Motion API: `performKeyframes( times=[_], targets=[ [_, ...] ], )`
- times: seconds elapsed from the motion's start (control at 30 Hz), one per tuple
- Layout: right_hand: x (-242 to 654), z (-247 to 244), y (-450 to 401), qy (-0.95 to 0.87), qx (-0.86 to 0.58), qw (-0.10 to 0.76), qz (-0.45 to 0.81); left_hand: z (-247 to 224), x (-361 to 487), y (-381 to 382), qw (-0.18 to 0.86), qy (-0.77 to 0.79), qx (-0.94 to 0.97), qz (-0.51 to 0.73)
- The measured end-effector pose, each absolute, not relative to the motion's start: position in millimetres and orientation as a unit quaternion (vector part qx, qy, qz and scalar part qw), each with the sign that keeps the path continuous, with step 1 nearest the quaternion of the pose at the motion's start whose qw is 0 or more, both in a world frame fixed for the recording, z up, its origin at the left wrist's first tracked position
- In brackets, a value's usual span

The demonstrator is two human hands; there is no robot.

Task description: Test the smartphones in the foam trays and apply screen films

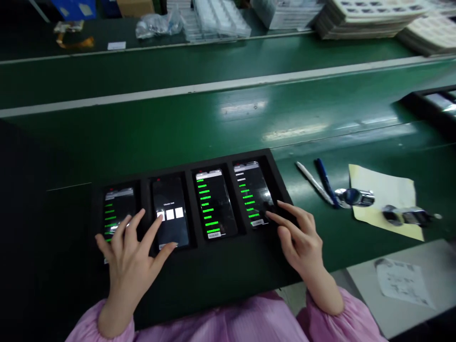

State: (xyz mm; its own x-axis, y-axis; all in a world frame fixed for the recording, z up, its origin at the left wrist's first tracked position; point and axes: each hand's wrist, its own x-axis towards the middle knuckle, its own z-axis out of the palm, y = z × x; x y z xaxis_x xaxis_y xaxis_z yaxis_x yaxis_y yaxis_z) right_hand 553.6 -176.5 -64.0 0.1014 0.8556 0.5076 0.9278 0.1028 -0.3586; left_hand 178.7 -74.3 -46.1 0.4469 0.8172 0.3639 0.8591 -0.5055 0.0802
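Observation:
A black foam tray (221, 259) holds phones side by side in its slots. My left hand (133, 254) is spread over the two left phones, its index fingertip at a white square on the second phone (173, 232), which shows a dark screen with white squares. Its other fingers lie over the leftmost phone (121, 202), partly hiding its green text lines. The third phone (219, 204) shows a list of green lines, with no hand on it. My right hand (301, 237) has its fingers apart, a fingertip at the lower right of the rightmost phone (252, 192). Neither hand holds anything.
Right of the tray lie a white pen (313, 183), a blue pen (326, 180) and yellow paper (388, 190) with shiny metal items. Another black tray (420, 107) stands at the far right. Stacked trays (359, 19) and clear plastic trays (221, 19) line the back shelf.

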Motion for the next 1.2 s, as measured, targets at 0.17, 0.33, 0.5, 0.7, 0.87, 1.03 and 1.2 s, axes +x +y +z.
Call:
performKeyframes(
  times=[0.17, 0.33, 0.5, 0.7, 0.87, 1.03, 1.2],
  targets=[
    [554.1, -63.5, -185.9, -0.681, -0.653, 0.326, -0.06, -51.2, 158.4, -85.3, 0.073, -0.473, -0.835, -0.272],
    [557.9, -65.8, -190.8, -0.692, -0.651, 0.307, -0.055, -57.2, 143.7, -101.9, 0.062, -0.482, -0.835, -0.256],
    [550.5, -63.3, -186.8, -0.696, -0.632, 0.329, -0.091, -57.8, 139.9, -114.6, 0.049, -0.512, -0.827, -0.226],
    [514.0, -62.9, -168.8, -0.746, -0.579, 0.329, -0.024, -57.7, 147.7, -115.5, 0.046, -0.498, -0.836, -0.228],
    [487.1, -61.8, -149.5, -0.771, -0.55, 0.32, -0.016, -58.7, 150.4, -110.0, 0.042, -0.494, -0.84, -0.221],
    [475.4, -53.3, -136.9, -0.748, -0.611, 0.248, -0.071, -56.2, 155.7, -102.3, 0.038, -0.513, -0.835, -0.195],
    [481.2, -51.9, -143.9, -0.73, -0.604, 0.307, -0.087, -51.2, 171.5, -96.1, 0.017, -0.521, -0.835, -0.174]
  ],
)
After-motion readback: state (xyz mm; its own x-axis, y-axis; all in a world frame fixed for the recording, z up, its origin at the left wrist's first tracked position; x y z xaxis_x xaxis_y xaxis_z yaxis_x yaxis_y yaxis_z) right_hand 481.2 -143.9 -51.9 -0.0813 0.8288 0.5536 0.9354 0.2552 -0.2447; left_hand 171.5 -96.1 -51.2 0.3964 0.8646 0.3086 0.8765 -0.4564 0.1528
